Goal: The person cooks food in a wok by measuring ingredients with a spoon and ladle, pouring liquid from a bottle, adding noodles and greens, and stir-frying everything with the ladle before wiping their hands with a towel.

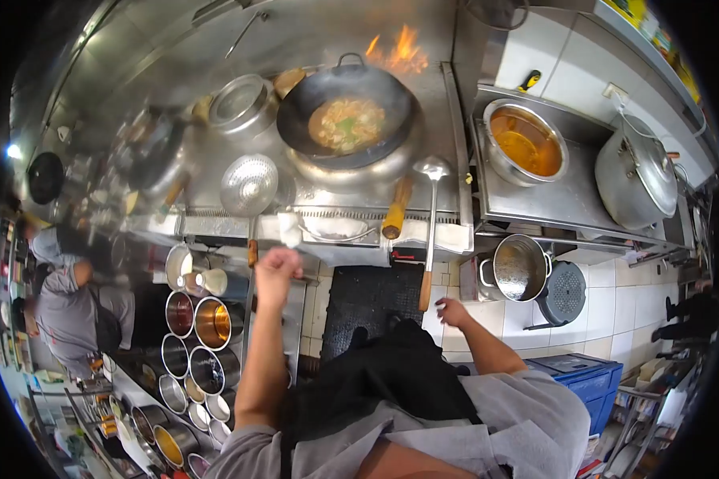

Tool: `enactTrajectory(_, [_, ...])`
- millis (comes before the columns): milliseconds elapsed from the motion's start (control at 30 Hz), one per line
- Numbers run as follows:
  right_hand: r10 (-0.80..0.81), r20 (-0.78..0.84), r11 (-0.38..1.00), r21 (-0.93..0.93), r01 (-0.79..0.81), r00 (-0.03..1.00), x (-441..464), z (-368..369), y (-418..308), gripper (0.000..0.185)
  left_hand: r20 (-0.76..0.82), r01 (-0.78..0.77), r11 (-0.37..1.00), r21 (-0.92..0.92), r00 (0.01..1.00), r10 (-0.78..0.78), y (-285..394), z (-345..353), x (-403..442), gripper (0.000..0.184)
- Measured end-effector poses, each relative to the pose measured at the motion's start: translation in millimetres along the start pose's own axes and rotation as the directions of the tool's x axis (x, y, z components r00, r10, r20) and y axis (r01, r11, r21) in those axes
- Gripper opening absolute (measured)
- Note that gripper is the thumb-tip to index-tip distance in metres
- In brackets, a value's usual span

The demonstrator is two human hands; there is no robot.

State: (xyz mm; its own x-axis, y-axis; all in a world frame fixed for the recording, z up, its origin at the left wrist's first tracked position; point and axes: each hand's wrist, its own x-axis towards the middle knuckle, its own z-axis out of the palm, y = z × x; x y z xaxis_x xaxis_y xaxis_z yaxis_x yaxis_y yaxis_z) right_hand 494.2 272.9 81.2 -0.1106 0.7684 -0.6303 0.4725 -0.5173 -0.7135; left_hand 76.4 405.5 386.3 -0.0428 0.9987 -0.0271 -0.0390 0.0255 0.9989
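My left hand [276, 273] is closed, its fingers curled, just in front of the stove edge. Anything inside it is hidden. Close by are a crumpled white cloth [289, 230] and the brown handle of a perforated skimmer [249, 184]. My right hand [453, 312] hangs lower, fingers loosely apart, holding nothing. It is beside the wooden handle of a ladle [432, 227], whose bowl rests on the stove, and appears apart from it. On the burner sits a black wok [294, 120] with chopped, light-brown food [347, 124] and some green pieces in it.
Flames [399, 52] rise behind the wok. A yellow-ended wooden handle [395, 211] lies on the stove front. Right: a steel pot of orange liquid [499, 112] and a lidded pot [631, 172]. Left: several steel containers [208, 369] and a person [76, 311] in grey. A blue crate [591, 371] stands behind me.
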Motion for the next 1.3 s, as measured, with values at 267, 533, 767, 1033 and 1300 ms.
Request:
enactTrajectory(267, [0.228,-0.021,0.973,0.050,-0.226,0.974,55,-51,-33,0.025,0.301,-0.834,0.550,-0.031,0.517,0.801,236,121,-95,0.007])
enactTrajectory(533, [0.267,0.030,0.813,0.530,-0.242,0.963,28,0,-80,0.026,-0.127,-0.858,0.317,-0.405,0.396,0.910,232,162,-105,0.018])
enactTrajectory(767, [0.230,0.094,0.463,0.865,-0.194,0.969,6,17,-91,0.045,0.159,-0.785,0.288,-0.548,0.240,0.958,253,153,-74,0.018])
enactTrajectory(1033, [0.114,-0.410,0.773,0.609,0.178,0.905,-6,7,-141,0.026,0.518,-0.718,0.657,0.228,0.661,0.543,206,81,-32,0.010])
enactTrajectory(1300, [-0.301,-0.280,0.592,0.695,0.408,0.912,9,-36,-310,0.031,-0.228,0.216,0.856,0.470,0.966,-0.119,3,-101,-8,0.021])
